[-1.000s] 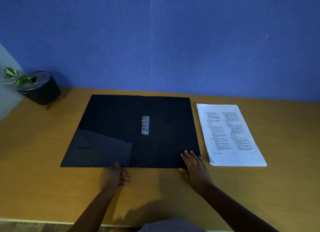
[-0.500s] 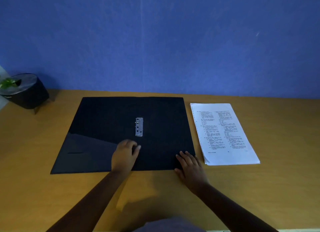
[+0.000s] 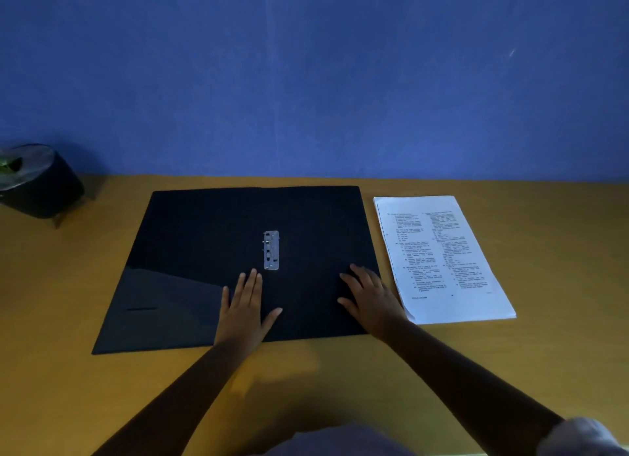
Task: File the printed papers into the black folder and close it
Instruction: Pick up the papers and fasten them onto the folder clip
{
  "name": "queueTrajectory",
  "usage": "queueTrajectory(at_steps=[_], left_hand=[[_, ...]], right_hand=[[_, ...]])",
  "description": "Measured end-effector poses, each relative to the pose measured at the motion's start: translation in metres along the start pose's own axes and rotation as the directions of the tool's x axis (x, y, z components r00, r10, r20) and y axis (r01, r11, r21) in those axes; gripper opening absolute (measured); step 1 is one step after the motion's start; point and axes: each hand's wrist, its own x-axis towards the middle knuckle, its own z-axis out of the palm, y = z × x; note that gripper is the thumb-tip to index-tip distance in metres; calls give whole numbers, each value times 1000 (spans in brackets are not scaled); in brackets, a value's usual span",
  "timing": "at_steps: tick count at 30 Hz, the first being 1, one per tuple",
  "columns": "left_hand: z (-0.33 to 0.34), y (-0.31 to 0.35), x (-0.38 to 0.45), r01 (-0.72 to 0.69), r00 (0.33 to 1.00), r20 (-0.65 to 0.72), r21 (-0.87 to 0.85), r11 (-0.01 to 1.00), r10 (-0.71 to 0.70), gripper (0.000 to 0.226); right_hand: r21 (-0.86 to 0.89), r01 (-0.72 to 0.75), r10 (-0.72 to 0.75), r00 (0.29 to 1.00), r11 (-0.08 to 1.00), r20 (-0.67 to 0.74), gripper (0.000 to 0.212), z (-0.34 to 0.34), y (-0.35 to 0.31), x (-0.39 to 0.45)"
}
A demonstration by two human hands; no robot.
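Matt black folder (image 3: 211,231), shiny metal clip (image 3: 271,250), smooth wooden table (image 3: 510,370)

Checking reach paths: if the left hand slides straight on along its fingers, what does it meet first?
Likely the metal clip at the open black folder's spine: the left hand lies flat, fingertips pointing just left of it, so it may only graze it.

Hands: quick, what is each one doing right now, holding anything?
Left hand: open, flat on the folder, holding nothing.
Right hand: open, flat on the folder near the papers, holding nothing.
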Motion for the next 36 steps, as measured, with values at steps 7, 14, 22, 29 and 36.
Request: queueTrajectory(at_steps=[7, 14, 22, 29, 36], left_hand=[[8, 9, -22, 12, 1000, 26, 10, 1000, -13, 84], [6, 11, -25, 10, 1000, 16, -16, 1000, -10, 84], [-3, 11, -17, -54, 997, 46, 2, 999, 54, 79], [-11, 10, -5, -25, 995, 96, 6, 1000, 24, 81], [-16, 14, -4, -49, 995, 94, 61, 997, 43, 84]], right_hand=[[71, 13, -12, 1000, 997, -10, 60, 12, -8, 17], [-34, 75, -76, 997, 997, -15, 61, 21, -7, 28], [-86, 83, -86, 996, 993, -29, 71, 23, -2, 29], [-69, 83, -87, 994, 994, -62, 66, 26, -2, 29], [-74, 81, -85, 995, 994, -49, 64, 27, -1, 29]])
